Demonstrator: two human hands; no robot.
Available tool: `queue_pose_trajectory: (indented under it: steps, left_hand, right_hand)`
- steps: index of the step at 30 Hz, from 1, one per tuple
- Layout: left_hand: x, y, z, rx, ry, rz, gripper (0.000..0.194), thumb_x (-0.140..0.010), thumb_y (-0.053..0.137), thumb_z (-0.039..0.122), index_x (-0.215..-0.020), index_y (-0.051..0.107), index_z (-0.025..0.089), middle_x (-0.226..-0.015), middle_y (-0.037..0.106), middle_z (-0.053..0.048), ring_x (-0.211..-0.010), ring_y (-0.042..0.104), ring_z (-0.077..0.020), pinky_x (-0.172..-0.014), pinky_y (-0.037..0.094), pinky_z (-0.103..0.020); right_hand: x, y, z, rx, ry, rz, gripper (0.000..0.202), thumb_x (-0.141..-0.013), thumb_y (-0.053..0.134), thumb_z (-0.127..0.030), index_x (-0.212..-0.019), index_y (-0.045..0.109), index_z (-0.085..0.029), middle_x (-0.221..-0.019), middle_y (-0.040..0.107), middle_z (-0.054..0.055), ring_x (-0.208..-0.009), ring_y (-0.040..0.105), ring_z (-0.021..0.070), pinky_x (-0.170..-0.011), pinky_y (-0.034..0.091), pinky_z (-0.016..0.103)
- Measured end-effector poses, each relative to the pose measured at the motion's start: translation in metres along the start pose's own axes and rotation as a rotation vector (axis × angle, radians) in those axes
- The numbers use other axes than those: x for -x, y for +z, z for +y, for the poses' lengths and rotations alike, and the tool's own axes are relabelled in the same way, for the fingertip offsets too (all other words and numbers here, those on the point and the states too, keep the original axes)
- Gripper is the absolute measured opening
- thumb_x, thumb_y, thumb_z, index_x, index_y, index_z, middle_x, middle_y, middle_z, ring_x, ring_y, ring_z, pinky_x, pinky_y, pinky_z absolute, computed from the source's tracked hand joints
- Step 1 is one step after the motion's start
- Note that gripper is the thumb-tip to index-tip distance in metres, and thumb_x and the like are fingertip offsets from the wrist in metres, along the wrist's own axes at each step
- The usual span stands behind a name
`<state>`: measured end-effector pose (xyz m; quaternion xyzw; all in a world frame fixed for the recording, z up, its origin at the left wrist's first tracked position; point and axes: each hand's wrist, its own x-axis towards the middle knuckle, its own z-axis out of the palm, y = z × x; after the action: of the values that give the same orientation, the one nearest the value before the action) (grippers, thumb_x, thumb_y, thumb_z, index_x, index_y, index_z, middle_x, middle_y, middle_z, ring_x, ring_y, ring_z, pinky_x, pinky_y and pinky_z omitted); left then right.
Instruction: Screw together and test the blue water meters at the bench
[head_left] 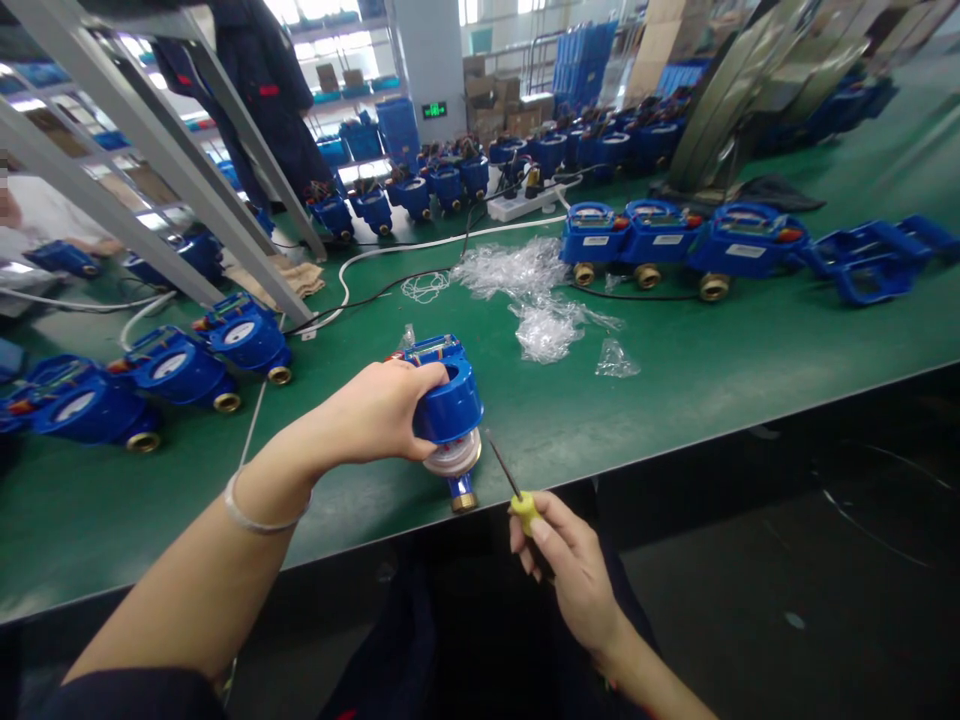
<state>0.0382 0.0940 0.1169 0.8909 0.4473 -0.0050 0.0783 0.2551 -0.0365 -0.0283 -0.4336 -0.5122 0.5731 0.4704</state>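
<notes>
My left hand (382,410) is closed round the blue plastic housing (455,405) of a water meter, thumb and fingers on its round collar. Below the collar shows the meter's pale round register (454,455), and a brass threaded end (463,498) points toward the bench edge. The housing looks raised and tilted on the register; whether it is fully apart I cannot tell. In my right hand (566,555) is a screwdriver with a yellow handle (525,510). Its thin shaft points up and left, the tip just right of the meter and apart from it.
Crumpled clear plastic bags (551,325) lie beyond the meter. Several blue meters (174,365) stand at left, more (664,240) at right beside empty blue frames (862,265). A power strip (525,203) and cables cross the green bench (675,350). A metal frame (161,150) rises at left; a person's arm shows behind it.
</notes>
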Motion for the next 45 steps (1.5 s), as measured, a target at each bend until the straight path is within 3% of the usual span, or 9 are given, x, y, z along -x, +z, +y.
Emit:
queue_pose_trajectory:
  steps: [6,18,23,29,34,38,41,43,45]
  left_hand:
    - [-0.001,0.0,-0.001,0.013,0.018,0.009,0.037,-0.07,0.074,0.041,-0.095,0.055,0.022,-0.085,0.065,-0.003,-0.076,0.063,-0.0228,-0.066,0.044,-0.03]
    - [-0.001,0.002,0.001,0.003,-0.006,0.005,0.037,-0.071,0.074,0.042,-0.096,0.056,0.021,-0.086,0.067,-0.005,-0.079,0.064,-0.0245,-0.07,0.045,-0.031]
    - [-0.001,0.0,0.001,0.02,0.012,0.003,0.035,-0.071,0.074,0.038,-0.095,0.056,0.021,-0.084,0.066,-0.003,-0.079,0.064,-0.0235,-0.071,0.046,-0.031]
    - [-0.001,-0.004,0.001,0.019,0.02,-0.017,0.035,-0.071,0.074,0.04,-0.095,0.056,0.021,-0.086,0.066,-0.003,-0.077,0.064,-0.0229,-0.067,0.044,-0.03]
    - [-0.004,-0.008,-0.004,0.044,0.046,-0.033,0.039,-0.071,0.076,0.043,-0.098,0.058,0.021,-0.085,0.066,-0.002,-0.075,0.063,-0.0209,-0.067,0.043,-0.029]
    - [-0.005,-0.012,-0.011,0.137,0.041,-0.061,0.045,-0.071,0.079,0.048,-0.101,0.058,0.021,-0.093,0.067,-0.002,-0.081,0.063,-0.0215,-0.068,0.042,-0.03]
    - [-0.005,-0.014,-0.013,0.263,0.029,-0.057,0.042,-0.079,0.071,0.055,-0.098,0.059,0.02,-0.095,0.067,-0.002,-0.083,0.063,-0.0207,-0.07,0.043,-0.03]
    - [-0.005,-0.014,-0.013,0.328,0.019,-0.046,0.037,-0.085,0.063,0.056,-0.092,0.059,0.02,-0.09,0.066,-0.002,-0.08,0.062,-0.0195,-0.07,0.043,-0.03]
    - [-0.005,-0.013,-0.011,0.386,0.014,-0.03,0.034,-0.088,0.058,0.054,-0.089,0.059,0.02,-0.086,0.065,-0.001,-0.078,0.061,-0.0181,-0.069,0.043,-0.03]
  right_hand:
    - [0.01,0.0,0.008,0.12,0.121,-0.137,0.035,-0.102,0.045,-0.045,-0.087,0.06,-0.018,-0.069,0.056,-0.001,-0.058,0.051,0.0108,-0.052,0.039,0.023]
    - [0.01,0.011,0.013,0.005,0.054,-0.07,0.035,-0.101,0.046,-0.048,-0.088,0.06,-0.018,-0.073,0.057,0.0,-0.056,0.049,0.0104,-0.051,0.038,0.024]
    - [0.018,0.003,0.007,-0.02,-0.013,0.06,0.031,-0.102,0.044,-0.047,-0.094,0.06,-0.021,-0.076,0.057,0.0,-0.056,0.05,0.0112,-0.05,0.037,0.024]
    - [0.012,-0.008,-0.014,0.352,-0.017,-0.112,0.03,-0.102,0.044,-0.04,-0.088,0.062,-0.021,-0.072,0.06,0.0,-0.059,0.054,0.0129,-0.061,0.042,0.028]
    - [-0.007,-0.014,-0.04,0.551,-0.02,-0.069,0.03,-0.102,0.042,-0.039,-0.091,0.064,-0.021,-0.081,0.069,0.004,-0.071,0.064,0.0188,-0.068,0.045,0.031]
    - [-0.028,-0.027,-0.072,0.726,-0.083,-0.022,0.027,-0.097,0.047,-0.037,-0.095,0.069,-0.022,-0.09,0.074,0.006,-0.082,0.068,0.0236,-0.073,0.047,0.033]
    - [-0.038,-0.048,-0.091,0.829,-0.105,0.048,0.03,-0.095,0.048,-0.04,-0.095,0.072,-0.022,-0.085,0.075,0.006,-0.075,0.068,0.0231,-0.068,0.046,0.032]
    - [-0.044,-0.068,-0.093,0.895,-0.083,0.115,0.034,-0.095,0.048,-0.044,-0.093,0.073,-0.022,-0.072,0.072,0.005,-0.062,0.064,0.0208,-0.058,0.043,0.03]
    - [-0.054,-0.088,-0.085,1.03,-0.075,0.26,0.034,-0.094,0.05,-0.045,-0.095,0.074,-0.021,-0.07,0.071,0.006,-0.057,0.061,0.0204,-0.053,0.039,0.029]
